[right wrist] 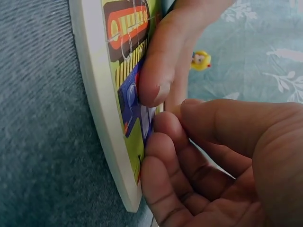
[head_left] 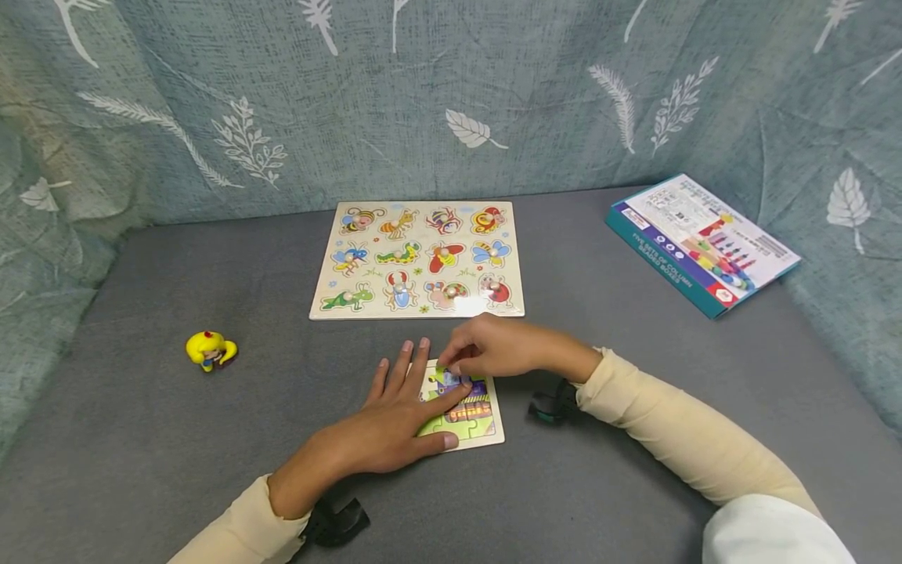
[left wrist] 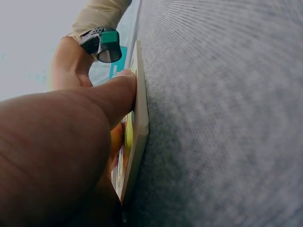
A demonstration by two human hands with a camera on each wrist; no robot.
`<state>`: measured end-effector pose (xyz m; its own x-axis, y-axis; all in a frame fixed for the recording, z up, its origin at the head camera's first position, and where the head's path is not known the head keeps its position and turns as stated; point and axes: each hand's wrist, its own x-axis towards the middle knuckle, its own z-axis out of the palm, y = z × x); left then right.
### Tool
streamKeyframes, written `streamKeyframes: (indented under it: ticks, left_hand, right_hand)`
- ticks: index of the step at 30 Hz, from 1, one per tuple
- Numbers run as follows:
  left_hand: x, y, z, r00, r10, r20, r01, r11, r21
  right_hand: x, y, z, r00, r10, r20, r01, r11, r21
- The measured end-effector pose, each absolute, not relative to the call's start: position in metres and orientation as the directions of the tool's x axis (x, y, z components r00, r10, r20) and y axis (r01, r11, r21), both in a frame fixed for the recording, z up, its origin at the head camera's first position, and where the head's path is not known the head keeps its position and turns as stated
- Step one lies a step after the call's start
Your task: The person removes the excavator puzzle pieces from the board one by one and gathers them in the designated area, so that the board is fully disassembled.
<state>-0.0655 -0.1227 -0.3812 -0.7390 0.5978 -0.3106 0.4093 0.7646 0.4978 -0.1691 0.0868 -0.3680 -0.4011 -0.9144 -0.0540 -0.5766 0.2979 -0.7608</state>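
"Sleeves point(head_left: 243, 529) come nearest the camera, 1 on each arm. What's leftmost on the grey table point(head_left: 127, 439)?"

"1 yellow-haired figurine point(head_left: 209, 350). Next, the left hand point(head_left: 391, 427) lies spread, index finger and thumb on a small jigsaw point(head_left: 479, 411)."

"Where's that jigsaw?"

"Between the hands, on the near side of a board point(head_left: 417, 266) showing 12 creatures."

"Right hand point(head_left: 503, 345)?"

"Fingers curled at the jigsaw's far edge; I can't tell whether they hold anything."

"Farthest right?"

"1 teal-edged box point(head_left: 705, 243), set at an angle."
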Motion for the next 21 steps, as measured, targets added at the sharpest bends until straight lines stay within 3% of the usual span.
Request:
streamKeyframes:
  ticks: [14,21]
  left_hand:
    - [-0.066,-0.124,-0.381,-0.739,0.606,-0.294,0.417,0.754,0.507]
    - [-0.066,-0.123,-0.381,-0.736,0.611,-0.292,0.423,0.751,0.507]
  right_hand:
    - [-0.174,0.076,-0.363,-0.332,-0.938,-0.097,-0.626,0.296,-0.721]
    - [-0.175,0.074,-0.358,-0.329,-0.931,-0.16,-0.607,0.338,-0.719]
